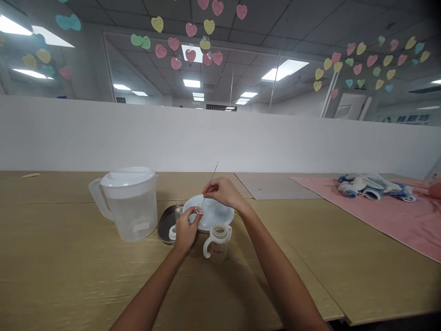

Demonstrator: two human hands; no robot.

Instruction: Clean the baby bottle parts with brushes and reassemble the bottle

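Observation:
My left hand [186, 228] is closed on a small translucent round piece [199, 209], which has a ring-like rim facing up. Pinched in the fingers of my right hand [223, 191] is a thin wire-like stick [214, 172]. The stick slants up and right, and its lower end reaches the round piece. Both hands are above a white bowl [220, 217]. A clear baby bottle [218, 250] with white handles stands uncapped in front of the bowl. Left of the bowl lies a metal tray [164, 224] holding a white cap-like part [172, 233], partly hidden by my left hand.
A translucent lidded pitcher [135, 211] stands to the left of the tray. On the right, a pink cloth [372, 216] carries a pile of blue-and-white items [374, 187]. A low white partition [241, 142] topped with glass runs behind the wooden table [69, 271].

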